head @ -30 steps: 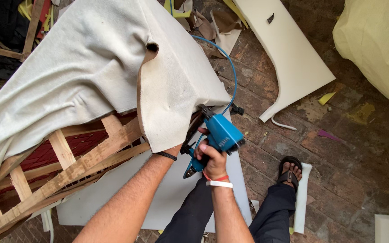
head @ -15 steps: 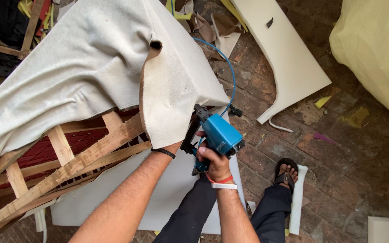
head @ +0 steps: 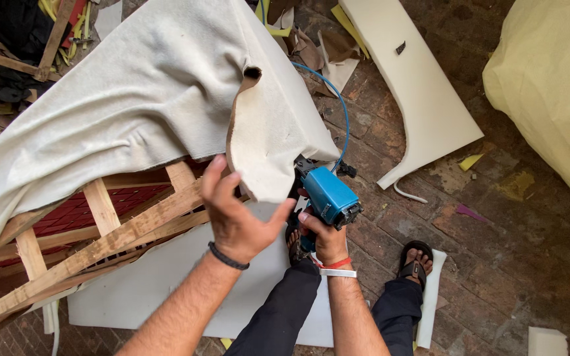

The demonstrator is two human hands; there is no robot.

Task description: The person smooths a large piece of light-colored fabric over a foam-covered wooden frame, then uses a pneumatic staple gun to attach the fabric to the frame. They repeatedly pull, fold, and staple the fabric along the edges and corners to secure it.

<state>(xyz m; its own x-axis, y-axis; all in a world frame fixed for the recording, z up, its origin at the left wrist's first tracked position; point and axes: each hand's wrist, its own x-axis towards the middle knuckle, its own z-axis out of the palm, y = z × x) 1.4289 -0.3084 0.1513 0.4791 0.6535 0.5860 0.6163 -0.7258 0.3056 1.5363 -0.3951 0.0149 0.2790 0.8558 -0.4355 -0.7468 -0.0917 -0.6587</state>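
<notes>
Gripping blue stapler (head: 328, 196), right hand (head: 324, 234)

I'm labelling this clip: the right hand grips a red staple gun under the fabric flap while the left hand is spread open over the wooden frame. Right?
Not quite: the staple gun is blue, not red, as the head view shows. The rest holds: the right hand grips it under the fabric flap, and the left hand is spread open over the wooden frame.

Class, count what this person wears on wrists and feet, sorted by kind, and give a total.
Black band on the left wrist: 1
Red band on the right wrist: 1
White band on the right wrist: 1
Sandals, one in full view, the other partly hidden behind the right hand: 2
Total: 5
</notes>
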